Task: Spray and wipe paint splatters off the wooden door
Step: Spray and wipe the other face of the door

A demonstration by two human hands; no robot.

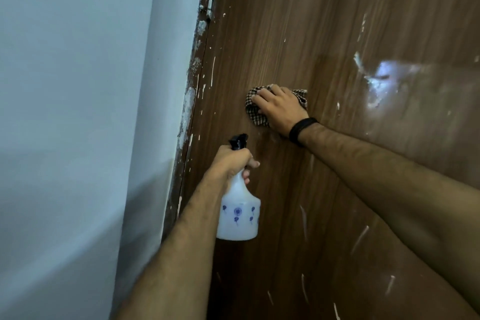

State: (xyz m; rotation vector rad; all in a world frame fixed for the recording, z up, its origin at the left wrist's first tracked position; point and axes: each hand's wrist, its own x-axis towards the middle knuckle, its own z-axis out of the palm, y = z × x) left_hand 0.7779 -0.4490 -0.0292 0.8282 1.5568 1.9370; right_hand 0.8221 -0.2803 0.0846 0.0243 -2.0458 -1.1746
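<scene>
A brown wooden door [298,21] fills the right of the head view, flecked with white paint splatters [213,70] along its left edge and lower part. My right hand [279,109] presses a checked cloth [253,112] flat against the door at mid height; a black band sits on that wrist. My left hand [233,161] grips the neck of a white spray bottle [239,215] with blue flower marks, its black nozzle [237,141] pointing up toward the door just below the cloth.
A pale blue-white wall [78,112] stands to the left, meeting the paint-smeared door frame [189,112]. A hinge [211,2] shows near the top of the frame. A bright glare [384,78] lies on the door at the right.
</scene>
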